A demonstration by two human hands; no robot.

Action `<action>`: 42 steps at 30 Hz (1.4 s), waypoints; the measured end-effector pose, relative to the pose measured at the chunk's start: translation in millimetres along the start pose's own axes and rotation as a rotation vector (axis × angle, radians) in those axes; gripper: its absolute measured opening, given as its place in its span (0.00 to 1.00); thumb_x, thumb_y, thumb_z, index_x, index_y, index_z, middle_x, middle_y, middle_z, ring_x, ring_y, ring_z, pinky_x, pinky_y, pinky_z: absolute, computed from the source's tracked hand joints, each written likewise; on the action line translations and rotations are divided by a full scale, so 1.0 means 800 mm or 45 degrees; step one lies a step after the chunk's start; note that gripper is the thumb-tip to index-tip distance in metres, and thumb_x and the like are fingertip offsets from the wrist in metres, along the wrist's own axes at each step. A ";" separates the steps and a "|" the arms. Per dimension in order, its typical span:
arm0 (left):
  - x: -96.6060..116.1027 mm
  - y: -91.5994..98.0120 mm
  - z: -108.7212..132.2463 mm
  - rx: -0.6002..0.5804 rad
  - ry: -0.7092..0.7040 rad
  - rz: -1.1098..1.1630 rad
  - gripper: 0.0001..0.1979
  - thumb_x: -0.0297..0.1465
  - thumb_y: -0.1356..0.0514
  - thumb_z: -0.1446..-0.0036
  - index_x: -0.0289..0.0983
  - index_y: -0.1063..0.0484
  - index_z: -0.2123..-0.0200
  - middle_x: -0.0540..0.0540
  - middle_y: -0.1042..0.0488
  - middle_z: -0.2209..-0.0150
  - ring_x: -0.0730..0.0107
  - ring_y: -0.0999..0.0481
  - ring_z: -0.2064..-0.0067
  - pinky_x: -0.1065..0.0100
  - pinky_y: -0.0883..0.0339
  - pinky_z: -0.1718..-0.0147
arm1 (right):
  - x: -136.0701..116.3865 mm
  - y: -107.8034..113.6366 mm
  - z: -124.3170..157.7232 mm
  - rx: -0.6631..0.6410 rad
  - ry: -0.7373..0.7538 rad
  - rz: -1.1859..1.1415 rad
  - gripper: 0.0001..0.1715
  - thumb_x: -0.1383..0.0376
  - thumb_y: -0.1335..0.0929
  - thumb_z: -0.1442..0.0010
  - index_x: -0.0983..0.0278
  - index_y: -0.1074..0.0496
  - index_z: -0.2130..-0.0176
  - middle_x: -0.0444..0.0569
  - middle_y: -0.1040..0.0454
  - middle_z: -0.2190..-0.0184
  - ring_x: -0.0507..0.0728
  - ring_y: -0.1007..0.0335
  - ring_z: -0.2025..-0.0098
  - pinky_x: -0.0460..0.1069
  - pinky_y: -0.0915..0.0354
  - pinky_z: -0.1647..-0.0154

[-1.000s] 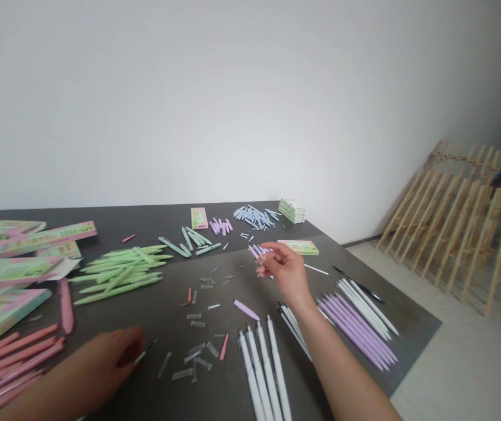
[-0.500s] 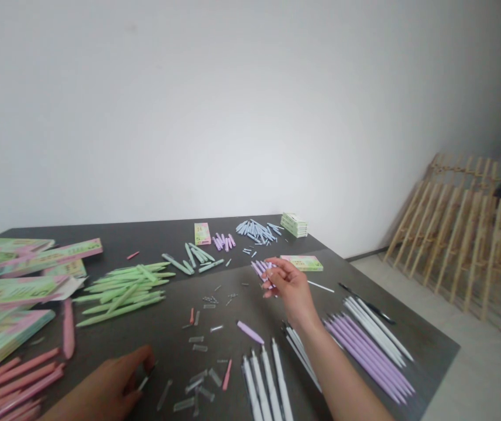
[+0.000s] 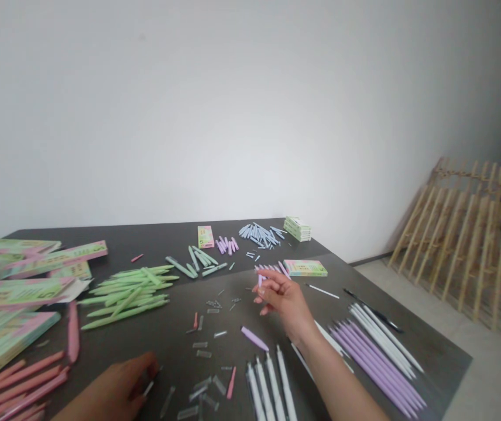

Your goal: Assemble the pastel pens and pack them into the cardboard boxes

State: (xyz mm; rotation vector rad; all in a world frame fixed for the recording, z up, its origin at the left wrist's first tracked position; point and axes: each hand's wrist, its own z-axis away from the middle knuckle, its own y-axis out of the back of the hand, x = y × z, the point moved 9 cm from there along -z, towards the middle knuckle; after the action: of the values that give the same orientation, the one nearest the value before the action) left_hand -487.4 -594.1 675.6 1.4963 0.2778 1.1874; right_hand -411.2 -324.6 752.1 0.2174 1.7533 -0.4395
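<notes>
My right hand (image 3: 284,303) is above the table with thumb and fingers pinched on a short purple pen barrel (image 3: 260,280), partly hidden by the fingers. Just behind it lies a row of purple pen parts (image 3: 284,269). Closer to me, a loose purple barrel piece (image 3: 254,338) rests beside several white pen barrels (image 3: 264,383). My left hand (image 3: 116,386) is low at the front left, its fingers closed round a small clear and white piece (image 3: 148,388) whose kind I cannot make out. Clear plastic tubes (image 3: 203,354) and a pink tip piece (image 3: 231,383) lie to its right.
Green pens (image 3: 131,292), pink pens (image 3: 17,389) and printed boxes (image 3: 17,336) fill the left side. Purple refill-like sticks (image 3: 377,368) and white ones (image 3: 384,339) lie at the right edge. Blue parts (image 3: 261,235) and stacked boxes (image 3: 297,228) stand at the back.
The right hand has drawn slightly away from the row of purple parts, now with one purple barrel in its fingers. The left hand has hardly moved; the view has shifted a little.
</notes>
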 end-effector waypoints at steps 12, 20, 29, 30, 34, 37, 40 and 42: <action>0.021 0.078 0.031 0.465 0.287 1.519 0.21 0.36 0.32 0.69 0.37 0.31 0.68 0.49 0.25 0.68 0.64 0.24 0.66 0.71 0.29 0.76 | 0.033 -0.107 0.075 -0.425 -0.129 0.282 0.14 0.58 0.30 0.50 0.65 0.24 0.66 0.42 0.33 0.80 0.47 0.41 0.80 0.42 0.42 0.81; 0.033 0.067 0.033 0.455 0.301 1.698 0.21 0.32 0.30 0.71 0.36 0.31 0.69 0.49 0.23 0.70 0.65 0.23 0.69 0.72 0.27 0.76 | 0.028 -0.109 0.080 -0.449 -0.100 0.351 0.13 0.58 0.33 0.46 0.63 0.23 0.67 0.41 0.36 0.82 0.48 0.44 0.81 0.42 0.45 0.82; 0.052 0.053 0.034 0.345 0.260 1.712 0.22 0.37 0.29 0.68 0.37 0.32 0.68 0.53 0.25 0.70 0.70 0.23 0.68 0.75 0.28 0.75 | 0.025 -0.111 0.083 -0.436 -0.068 0.397 0.11 0.60 0.33 0.45 0.61 0.22 0.66 0.42 0.36 0.80 0.49 0.42 0.79 0.43 0.45 0.81; 0.050 0.053 0.034 0.350 0.266 1.713 0.23 0.37 0.29 0.69 0.37 0.32 0.68 0.53 0.25 0.70 0.70 0.23 0.68 0.75 0.28 0.75 | 0.025 -0.110 0.083 -0.432 -0.064 0.396 0.11 0.61 0.33 0.45 0.62 0.22 0.66 0.42 0.36 0.80 0.49 0.42 0.79 0.43 0.45 0.81; 0.052 0.053 0.034 0.352 0.240 1.690 0.20 0.37 0.31 0.65 0.37 0.33 0.68 0.53 0.24 0.70 0.70 0.23 0.67 0.75 0.28 0.74 | 0.028 -0.109 0.079 -0.432 -0.057 0.412 0.10 0.63 0.34 0.46 0.63 0.23 0.66 0.41 0.38 0.81 0.48 0.45 0.81 0.43 0.48 0.82; 0.059 0.050 0.036 0.341 0.220 1.675 0.16 0.35 0.33 0.60 0.37 0.34 0.68 0.52 0.24 0.69 0.70 0.23 0.67 0.74 0.29 0.72 | 0.030 -0.108 0.079 -0.427 -0.038 0.439 0.10 0.64 0.34 0.45 0.63 0.23 0.66 0.41 0.38 0.82 0.48 0.44 0.80 0.43 0.48 0.81; 0.060 0.050 0.034 0.318 0.212 1.643 0.14 0.33 0.35 0.58 0.36 0.35 0.69 0.51 0.24 0.69 0.70 0.23 0.67 0.74 0.29 0.71 | 0.024 -0.106 0.078 -0.420 0.047 0.570 0.10 0.66 0.35 0.45 0.62 0.23 0.66 0.42 0.34 0.80 0.49 0.41 0.79 0.43 0.47 0.79; 0.049 0.057 0.029 0.331 0.206 1.547 0.14 0.33 0.36 0.57 0.36 0.36 0.68 0.51 0.24 0.70 0.70 0.23 0.69 0.73 0.30 0.73 | 0.013 -0.104 0.078 -0.421 0.165 0.774 0.10 0.68 0.35 0.45 0.61 0.23 0.67 0.43 0.31 0.78 0.50 0.38 0.76 0.44 0.46 0.76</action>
State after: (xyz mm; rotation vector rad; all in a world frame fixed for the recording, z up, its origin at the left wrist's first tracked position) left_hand -470.7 -594.4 738.0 1.8302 -0.4824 2.2847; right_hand -389.0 -426.5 745.7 0.5277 1.7515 0.3084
